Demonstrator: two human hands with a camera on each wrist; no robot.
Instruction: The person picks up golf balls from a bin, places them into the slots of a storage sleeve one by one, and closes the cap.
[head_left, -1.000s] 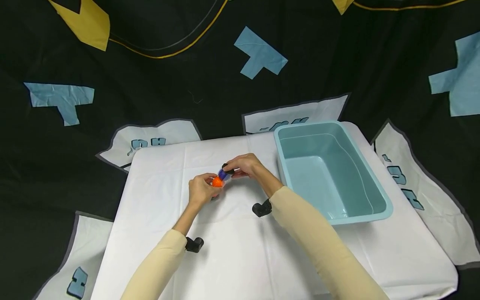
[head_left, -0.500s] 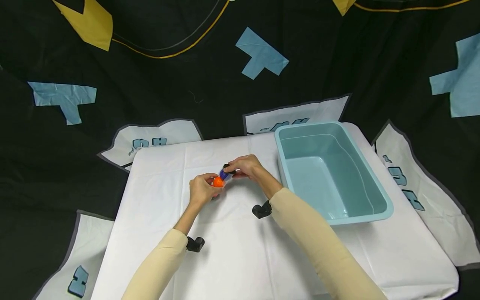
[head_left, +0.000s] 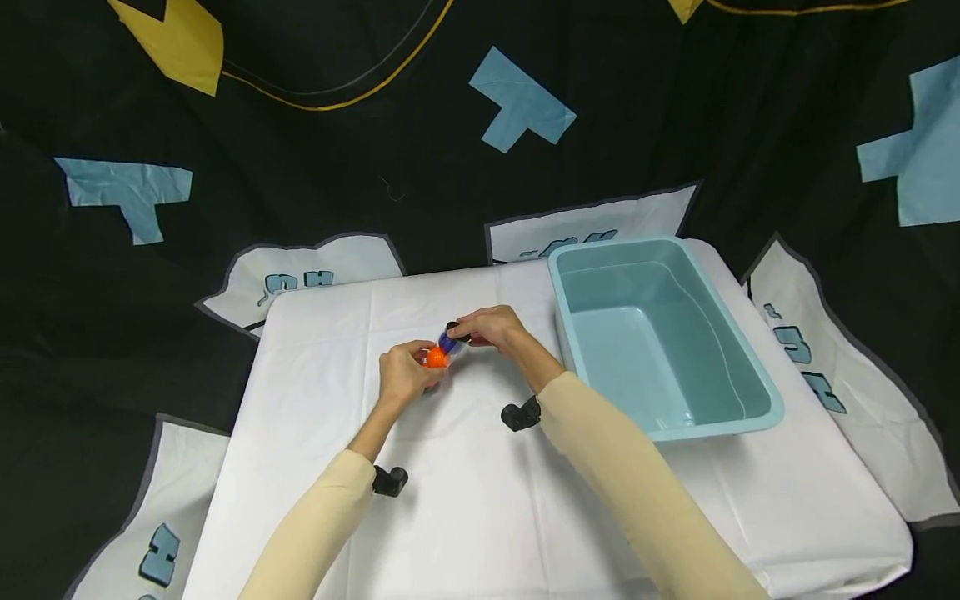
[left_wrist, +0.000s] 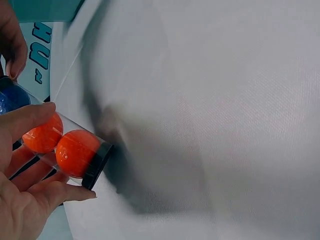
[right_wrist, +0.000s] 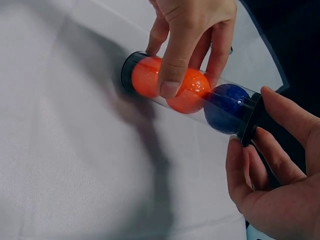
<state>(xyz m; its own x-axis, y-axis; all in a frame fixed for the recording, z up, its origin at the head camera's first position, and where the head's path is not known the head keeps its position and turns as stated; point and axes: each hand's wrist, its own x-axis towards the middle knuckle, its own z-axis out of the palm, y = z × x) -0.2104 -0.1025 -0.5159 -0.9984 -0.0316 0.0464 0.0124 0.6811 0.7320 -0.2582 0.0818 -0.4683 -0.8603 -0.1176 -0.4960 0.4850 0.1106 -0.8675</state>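
Note:
A clear tube holds two orange balls and one blue ball, with a black cap at either end. Its tilted length is held above the white table. My left hand grips the tube around the orange balls, thumb on one side and fingers on the other. At the blue ball's end, the fingertips and thumb of my right hand pinch the black cap. That cap sits on or against the tube's mouth; whether it is loose cannot be told. The other black cap closes the orange end.
To the right on the white-covered table stands a light blue plastic bin, with nothing visible inside. A black cloth hangs behind the table. Black wrist mounts stick out from the beige sleeves.
The whole head view has shifted slightly. Both hands keep their hold on the tube and its cap, with no clear movement between them.

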